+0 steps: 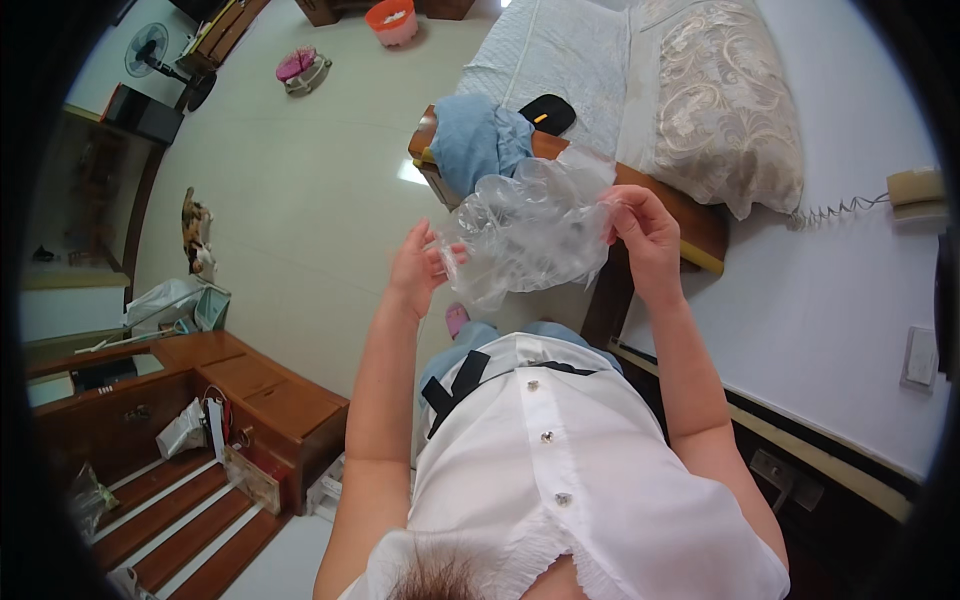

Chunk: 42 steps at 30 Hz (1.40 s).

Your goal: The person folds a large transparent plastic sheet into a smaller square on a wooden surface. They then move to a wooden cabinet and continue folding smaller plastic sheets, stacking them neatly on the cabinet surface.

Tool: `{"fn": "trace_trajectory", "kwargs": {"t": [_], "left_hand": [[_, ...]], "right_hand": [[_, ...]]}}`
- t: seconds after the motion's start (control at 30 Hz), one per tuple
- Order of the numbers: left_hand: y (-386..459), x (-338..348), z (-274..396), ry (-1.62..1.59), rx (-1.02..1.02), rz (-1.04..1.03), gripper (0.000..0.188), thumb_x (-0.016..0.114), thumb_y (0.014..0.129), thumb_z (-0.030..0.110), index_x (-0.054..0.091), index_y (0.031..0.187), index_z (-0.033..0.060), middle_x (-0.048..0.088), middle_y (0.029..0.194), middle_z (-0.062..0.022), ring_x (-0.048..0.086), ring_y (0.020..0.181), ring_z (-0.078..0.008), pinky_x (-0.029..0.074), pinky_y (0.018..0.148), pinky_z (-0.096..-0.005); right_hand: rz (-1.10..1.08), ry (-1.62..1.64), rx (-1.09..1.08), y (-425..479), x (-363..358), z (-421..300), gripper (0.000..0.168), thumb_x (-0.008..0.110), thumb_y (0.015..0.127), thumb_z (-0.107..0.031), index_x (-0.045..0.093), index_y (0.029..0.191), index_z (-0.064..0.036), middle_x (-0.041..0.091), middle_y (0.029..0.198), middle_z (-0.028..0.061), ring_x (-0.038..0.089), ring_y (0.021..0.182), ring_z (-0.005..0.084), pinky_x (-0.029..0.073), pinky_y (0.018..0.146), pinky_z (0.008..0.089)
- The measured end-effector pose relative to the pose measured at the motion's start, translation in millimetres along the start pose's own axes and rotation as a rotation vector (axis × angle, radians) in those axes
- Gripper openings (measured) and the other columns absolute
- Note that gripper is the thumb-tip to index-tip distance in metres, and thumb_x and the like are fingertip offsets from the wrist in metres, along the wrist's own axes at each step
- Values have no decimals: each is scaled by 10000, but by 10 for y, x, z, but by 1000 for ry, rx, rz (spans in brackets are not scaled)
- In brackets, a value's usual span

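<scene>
A crumpled clear plastic bag [536,232] hangs in front of me at about waist height. My right hand [645,232] pinches its right edge between thumb and fingers. At the bag's left side is my left hand [421,264], its fingers spread and not closed around anything. Some of those fingertips show through the thin plastic. Just beyond the bag, a light blue cloth [480,139] drapes over the wooden armrest [660,206] of a sofa. The bag hides part of this armrest.
A black flat item [549,114] rests on the quilted sofa cover [555,52], near a patterned cushion [724,105]. A corded telephone [916,196] is on the right wall. A cat [195,231] lies on the tiled floor. Wooden furniture [262,382] stands at lower left.
</scene>
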<state>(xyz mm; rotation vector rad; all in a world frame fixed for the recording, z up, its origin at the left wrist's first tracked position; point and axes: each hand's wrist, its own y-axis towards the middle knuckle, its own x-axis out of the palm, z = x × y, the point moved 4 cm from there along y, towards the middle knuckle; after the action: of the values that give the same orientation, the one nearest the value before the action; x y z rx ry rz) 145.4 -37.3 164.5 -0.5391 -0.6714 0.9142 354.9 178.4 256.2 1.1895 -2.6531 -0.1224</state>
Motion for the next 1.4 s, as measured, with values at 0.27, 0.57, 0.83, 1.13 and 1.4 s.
{"fn": "trace_trajectory", "kwargs": {"t": [0.27, 0.57, 0.83, 1.13, 1.4], "left_hand": [[14, 192, 232, -157, 196, -169, 169, 671, 904, 152, 573, 1001, 54, 537, 689, -5, 511, 555, -95, 443, 528, -247], [385, -445, 371, -78, 220, 35, 167, 626, 869, 64, 569, 1024, 33, 480, 649, 7, 422, 486, -67, 417, 500, -261], [199, -299, 570, -91, 196, -19, 366, 561, 827, 2, 548, 1193, 8, 562, 867, -71, 563, 641, -140, 547, 662, -341], [300, -461, 647, 504, 493, 259, 310, 537, 802, -27, 621, 1095, 34, 569, 1191, -140, 597, 1014, -219, 482, 917, -379], [-665, 694, 570, 1011, 1598, -89, 245, 734, 761, 103, 639, 985, 82, 495, 1352, -141, 431, 1319, -319, 328, 1094, -474]], "right_hand": [[130, -90, -3, -49, -124, 56, 117, 610, 970, -113, 616, 1050, -28, 614, 857, -2, 547, 706, 72, 449, 656, 218], [310, -160, 36, -145, -474, 61, 100, 608, 965, -91, 634, 1038, -28, 618, 834, -4, 566, 688, 57, 437, 608, 197], [369, -225, -41, -123, -409, 40, 115, 599, 971, -92, 644, 1050, -22, 621, 820, -3, 566, 673, 61, 456, 611, 204], [387, -198, -57, -46, -233, -109, 141, 643, 957, -153, 654, 1037, -36, 618, 787, -23, 558, 630, 37, 407, 555, 183], [363, -271, -134, 18, -12, -455, 121, 648, 949, -133, 667, 1032, -46, 609, 755, -29, 567, 637, 39, 411, 568, 179]]}}
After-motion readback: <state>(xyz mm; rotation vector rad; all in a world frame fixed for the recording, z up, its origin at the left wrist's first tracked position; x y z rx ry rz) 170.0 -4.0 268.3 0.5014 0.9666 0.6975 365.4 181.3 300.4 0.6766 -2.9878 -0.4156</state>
